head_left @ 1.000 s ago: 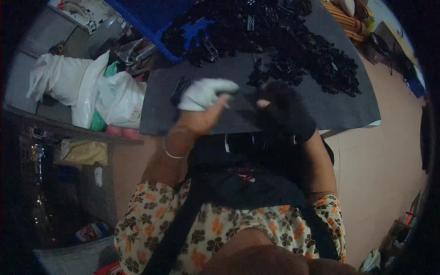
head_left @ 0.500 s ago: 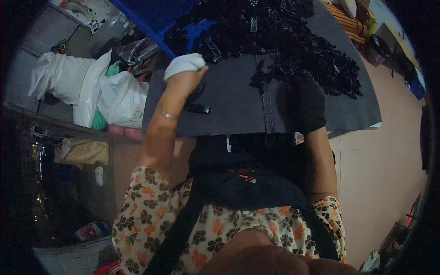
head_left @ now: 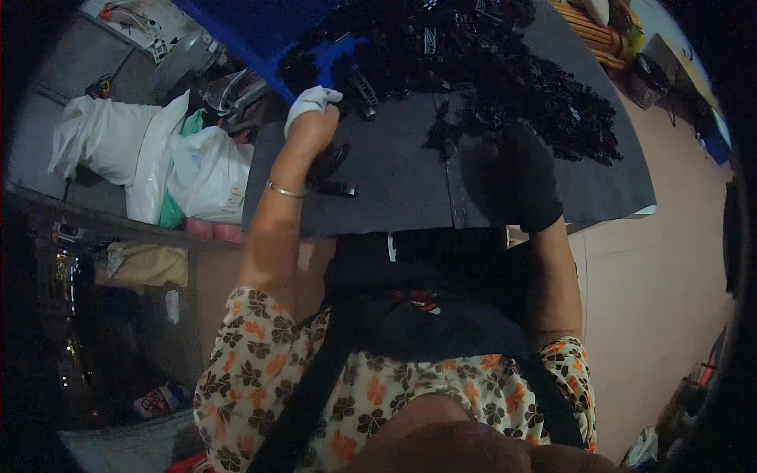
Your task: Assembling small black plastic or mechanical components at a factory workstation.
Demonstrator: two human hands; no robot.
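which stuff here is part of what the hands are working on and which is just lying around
In use:
left hand, white cloth at its fingers
right hand in a black glove
heap of small black parts
dark grey work mat
loose black part beside the left wrist

Lying about:
white plastic bags
blue bin
bundle of orange rods

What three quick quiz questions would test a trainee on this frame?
1. True or false: the left hand wears a black glove.
2. Which hand rests on the dark mat beside the heap of black parts? A) left B) right
3. What lies on the mat just right of the left wrist?

Key: 1 false, its glove is white. 2 B, the right hand. 3 A small black part.
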